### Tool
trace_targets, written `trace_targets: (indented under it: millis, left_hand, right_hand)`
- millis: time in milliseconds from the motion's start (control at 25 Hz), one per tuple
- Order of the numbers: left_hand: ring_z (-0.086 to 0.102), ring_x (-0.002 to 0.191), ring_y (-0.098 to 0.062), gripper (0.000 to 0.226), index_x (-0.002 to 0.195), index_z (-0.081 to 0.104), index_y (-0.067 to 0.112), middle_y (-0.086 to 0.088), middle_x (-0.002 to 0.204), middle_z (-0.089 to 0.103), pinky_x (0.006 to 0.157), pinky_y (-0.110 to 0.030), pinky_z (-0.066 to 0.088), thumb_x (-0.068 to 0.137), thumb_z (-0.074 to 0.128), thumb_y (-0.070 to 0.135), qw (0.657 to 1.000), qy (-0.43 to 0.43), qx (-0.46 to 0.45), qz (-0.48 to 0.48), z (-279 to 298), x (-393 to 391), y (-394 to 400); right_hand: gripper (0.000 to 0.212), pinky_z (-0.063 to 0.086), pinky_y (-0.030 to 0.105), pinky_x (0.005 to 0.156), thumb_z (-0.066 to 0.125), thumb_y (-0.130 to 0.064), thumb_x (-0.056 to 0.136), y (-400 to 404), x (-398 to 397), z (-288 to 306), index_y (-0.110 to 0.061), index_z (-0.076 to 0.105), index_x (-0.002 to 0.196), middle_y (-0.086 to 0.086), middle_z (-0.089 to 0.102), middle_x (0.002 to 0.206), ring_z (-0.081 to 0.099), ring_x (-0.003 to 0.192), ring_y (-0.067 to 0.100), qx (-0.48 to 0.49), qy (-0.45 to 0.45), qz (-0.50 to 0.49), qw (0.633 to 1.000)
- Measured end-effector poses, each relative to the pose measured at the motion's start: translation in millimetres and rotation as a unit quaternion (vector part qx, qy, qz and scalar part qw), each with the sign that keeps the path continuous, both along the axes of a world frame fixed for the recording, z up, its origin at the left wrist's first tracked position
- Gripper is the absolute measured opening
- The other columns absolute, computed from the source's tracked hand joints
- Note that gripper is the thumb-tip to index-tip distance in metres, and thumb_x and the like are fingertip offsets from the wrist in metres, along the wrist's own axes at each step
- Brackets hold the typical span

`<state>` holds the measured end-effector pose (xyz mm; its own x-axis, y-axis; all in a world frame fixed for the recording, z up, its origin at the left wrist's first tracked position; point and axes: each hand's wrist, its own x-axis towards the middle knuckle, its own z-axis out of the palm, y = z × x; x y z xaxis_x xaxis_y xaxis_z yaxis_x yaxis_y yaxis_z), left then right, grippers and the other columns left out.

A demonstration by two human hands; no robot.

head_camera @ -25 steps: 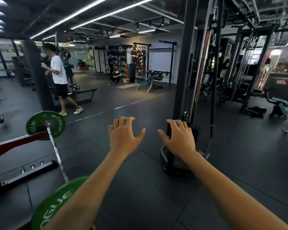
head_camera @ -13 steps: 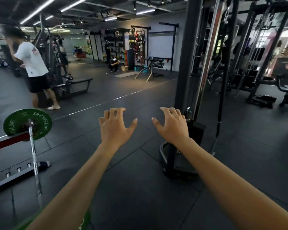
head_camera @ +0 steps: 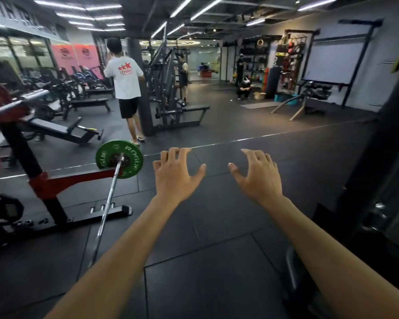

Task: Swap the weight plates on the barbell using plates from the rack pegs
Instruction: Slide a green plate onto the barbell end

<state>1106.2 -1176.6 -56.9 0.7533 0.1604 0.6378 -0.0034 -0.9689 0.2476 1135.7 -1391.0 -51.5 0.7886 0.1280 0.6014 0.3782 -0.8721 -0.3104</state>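
Observation:
A steel barbell (head_camera: 108, 199) lies on the black rubber floor, running away from me at the left. A green plate (head_camera: 119, 159) sits on its far end; the near end is hidden behind my left forearm. My left hand (head_camera: 174, 174) and my right hand (head_camera: 257, 176) are stretched out in front of me above the floor, fingers spread and slightly bent, holding nothing. Both hands are to the right of the barbell and apart from it.
A red and black rack frame (head_camera: 48, 185) stands at the left with a black plate (head_camera: 2, 210) low on it. A person in a white shirt (head_camera: 124, 88) stands beyond the green plate. A dark machine upright (head_camera: 378, 180) fills the right edge. Benches line the far left.
The view has swung to the left: the barbell and green plate now sit nearer the centre and the cable machine column has slid to the right edge. Both hands stay outstretched and empty.

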Motion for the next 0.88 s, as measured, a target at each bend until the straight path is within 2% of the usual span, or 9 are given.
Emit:
trace_targets:
  millis: [200,320,600,880]
  left_hand:
    - [0.042,0.119,-0.024,0.062,0.130,0.051,0.026,-0.001,0.127,0.050,0.096,-0.043,0.035,0.085,0.049,0.068,0.999,-0.006,-0.005,0.031,-3,112,49]
    - [0.040,0.121,-0.025,0.063,0.131,0.050,0.026,-0.002,0.128,0.049,0.096,-0.043,0.034,0.085,0.048,0.068,0.999,-0.002,-0.011,0.039,11,206,82]
    - [0.040,0.120,-0.023,0.065,0.134,0.048,0.026,0.000,0.128,0.049,0.096,-0.041,0.033,0.085,0.049,0.068,1.000,0.014,-0.015,0.009,1,398,94]
    - [0.042,0.118,-0.024,0.065,0.133,0.048,0.025,-0.001,0.127,0.050,0.092,-0.040,0.035,0.085,0.049,0.068,0.999,0.013,-0.009,0.042,-1,601,125]
  right_hand:
    - [0.059,0.041,0.044,0.093,0.050,-0.056,0.090,57,122,-4,-0.017,0.049,0.135,0.006,0.056,0.126,0.049,0.117,0.027,-0.017,-0.004,0.037,0.999]
    - [0.060,0.040,0.043,0.094,0.049,-0.056,0.091,88,217,10,-0.017,0.048,0.137,0.006,0.056,0.128,0.048,0.118,0.026,-0.023,-0.001,0.045,0.999]
    - [0.062,0.041,0.042,0.095,0.048,-0.057,0.091,102,408,11,-0.017,0.047,0.137,0.006,0.055,0.127,0.048,0.118,0.025,-0.009,-0.007,0.032,0.999]
    - [0.060,0.043,0.044,0.094,0.050,-0.055,0.091,136,627,3,-0.015,0.049,0.136,0.008,0.057,0.125,0.050,0.114,0.027,0.006,-0.003,0.068,0.998]
